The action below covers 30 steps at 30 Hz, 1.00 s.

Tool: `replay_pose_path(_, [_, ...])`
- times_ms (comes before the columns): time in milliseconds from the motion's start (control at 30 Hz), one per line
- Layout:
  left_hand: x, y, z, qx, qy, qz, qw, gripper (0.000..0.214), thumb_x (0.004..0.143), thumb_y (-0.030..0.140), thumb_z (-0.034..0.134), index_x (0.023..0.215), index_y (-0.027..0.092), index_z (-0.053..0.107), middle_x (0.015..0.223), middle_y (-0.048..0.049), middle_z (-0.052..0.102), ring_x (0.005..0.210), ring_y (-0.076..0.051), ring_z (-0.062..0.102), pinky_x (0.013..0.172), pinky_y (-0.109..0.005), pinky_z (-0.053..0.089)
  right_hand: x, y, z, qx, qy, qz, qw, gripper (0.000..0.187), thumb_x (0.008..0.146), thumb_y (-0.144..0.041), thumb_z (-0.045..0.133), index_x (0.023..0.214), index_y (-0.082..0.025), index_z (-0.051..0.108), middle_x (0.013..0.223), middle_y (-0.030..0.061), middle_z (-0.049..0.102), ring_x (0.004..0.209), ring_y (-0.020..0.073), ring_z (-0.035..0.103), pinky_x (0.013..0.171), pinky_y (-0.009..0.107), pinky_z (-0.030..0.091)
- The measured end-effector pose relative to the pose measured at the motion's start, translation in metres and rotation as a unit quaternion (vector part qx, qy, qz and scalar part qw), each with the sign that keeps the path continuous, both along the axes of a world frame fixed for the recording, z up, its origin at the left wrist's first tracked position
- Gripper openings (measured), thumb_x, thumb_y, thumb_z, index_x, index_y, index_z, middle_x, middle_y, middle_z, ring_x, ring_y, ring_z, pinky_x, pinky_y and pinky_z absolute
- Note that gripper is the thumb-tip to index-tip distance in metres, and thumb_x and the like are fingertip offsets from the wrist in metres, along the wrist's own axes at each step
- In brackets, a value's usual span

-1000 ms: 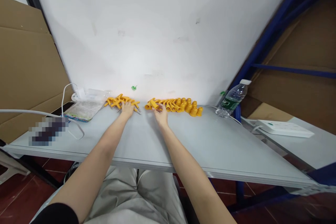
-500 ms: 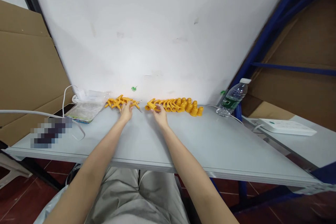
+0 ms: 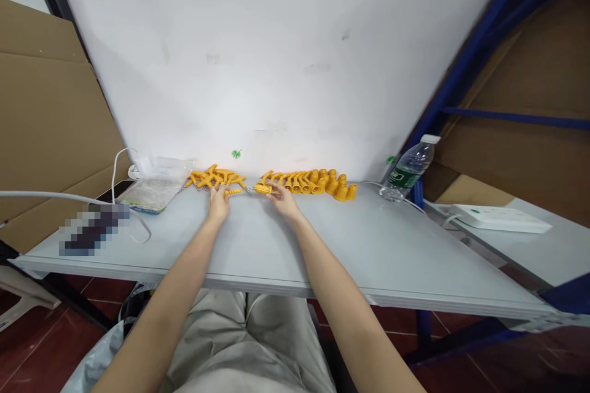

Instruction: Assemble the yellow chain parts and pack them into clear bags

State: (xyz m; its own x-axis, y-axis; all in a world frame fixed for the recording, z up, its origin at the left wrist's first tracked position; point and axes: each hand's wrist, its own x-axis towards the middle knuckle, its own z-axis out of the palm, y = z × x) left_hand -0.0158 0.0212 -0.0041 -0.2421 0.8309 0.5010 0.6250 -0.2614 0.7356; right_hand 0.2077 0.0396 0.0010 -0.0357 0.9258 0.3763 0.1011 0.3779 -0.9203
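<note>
At the far edge of the grey table (image 3: 369, 258), against the white wall, lie two heaps of yellow plastic parts. The left heap holds pin-like pieces with metal tips (image 3: 207, 178). The right heap holds cone-shaped caps (image 3: 318, 184). My left hand (image 3: 218, 201) pinches one yellow pin (image 3: 233, 191) just in front of the left heap. My right hand (image 3: 282, 199) grips one yellow cap (image 3: 262, 188) at the near left end of the right heap. The two held pieces point at each other, a small gap apart.
A clear plastic bag (image 3: 150, 187) and a white cable (image 3: 120, 163) lie at the left. A water bottle (image 3: 408, 169) stands at the right by a blue rack post. A white power strip (image 3: 498, 218) rests on the neighbouring table. Cardboard sheets stand on both sides.
Both hands have drawn back a little from the heaps, each with a yellow piece, and brought the pin and the cap toward each other between the heaps.
</note>
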Motion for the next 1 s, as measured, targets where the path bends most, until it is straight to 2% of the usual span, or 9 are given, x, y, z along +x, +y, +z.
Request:
replay_pose_path(333, [-0.001, 0.001, -0.002, -0.015, 0.001, 0.010, 1.000, 0.016, 0.081, 0.015, 0.055, 0.092, 0.021, 0.065, 0.100, -0.0089, 0.050, 0.096, -0.026, 0.060, 0.096, -0.046, 0.047, 0.003, 0.001, 0.002, 0.015, -0.003, 0.030, 0.999, 0.035, 0.066, -0.026, 0.073, 0.100, -0.019, 0.068, 0.118, 0.0097, 0.068, 0.108, 0.0230, 0.064, 0.098, 0.044, 0.048])
replay_pose_path(533, [-0.001, 0.003, -0.003, 0.024, 0.005, 0.010, 1.000, 0.017, 0.082, 0.015, 0.054, 0.093, 0.021, 0.065, 0.099, -0.0083, 0.051, 0.098, -0.025, 0.059, 0.097, -0.045, 0.046, 0.005, 0.004, 0.001, 0.054, -0.003, 0.048, 0.997, 0.038, 0.069, -0.028, 0.071, 0.106, -0.018, 0.068, 0.122, 0.0120, 0.066, 0.109, 0.0244, 0.064, 0.101, 0.046, 0.045])
replay_pose_path(767, [-0.002, 0.003, -0.004, 0.025, 0.042, 0.027, 0.998, 0.018, 0.084, 0.014, 0.052, 0.095, 0.020, 0.065, 0.102, -0.0093, 0.052, 0.092, -0.024, 0.060, 0.092, -0.044, 0.048, 0.012, 0.012, -0.004, 0.054, -0.029, 0.079, 0.995, 0.046, 0.073, -0.032, 0.071, 0.116, -0.018, 0.065, 0.130, 0.0137, 0.061, 0.116, 0.0256, 0.060, 0.104, 0.044, 0.043])
replay_pose_path(1000, [0.008, 0.000, -0.001, 0.083, 0.099, -0.043, 0.991, 0.024, 0.084, 0.011, 0.052, 0.103, 0.018, 0.066, 0.099, -0.0090, 0.053, 0.094, -0.022, 0.059, 0.090, -0.040, 0.049, 0.007, 0.003, 0.002, 0.049, -0.064, 0.083, 0.993, 0.049, 0.074, -0.037, 0.070, 0.121, -0.020, 0.065, 0.132, 0.0116, 0.060, 0.108, 0.0237, 0.064, 0.099, 0.043, 0.046])
